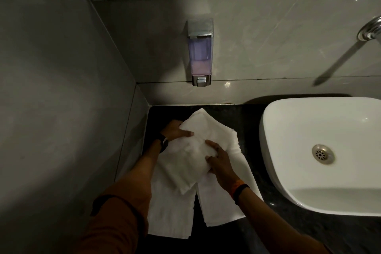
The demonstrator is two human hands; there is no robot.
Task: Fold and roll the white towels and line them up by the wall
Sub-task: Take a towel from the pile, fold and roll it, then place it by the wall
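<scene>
Several white towels lie on the black counter [237, 115] in the corner by the grey walls. One folded towel [206, 128] sits on top, angled toward the back wall. My left hand [175, 130] grips its left edge, thumb on top. My right hand [219, 161] presses and pinches the same towel near its middle. Under it two flat towels hang toward me: one on the left [171, 212], one on the right [222, 202].
A white basin [288, 113] takes up the right side of the counter, with a metal drain [322, 154]. A soap dispenser [200, 51] hangs on the back wall above the towels. A chrome tap [370, 31] sticks out at far right. A grey wall closes the left side.
</scene>
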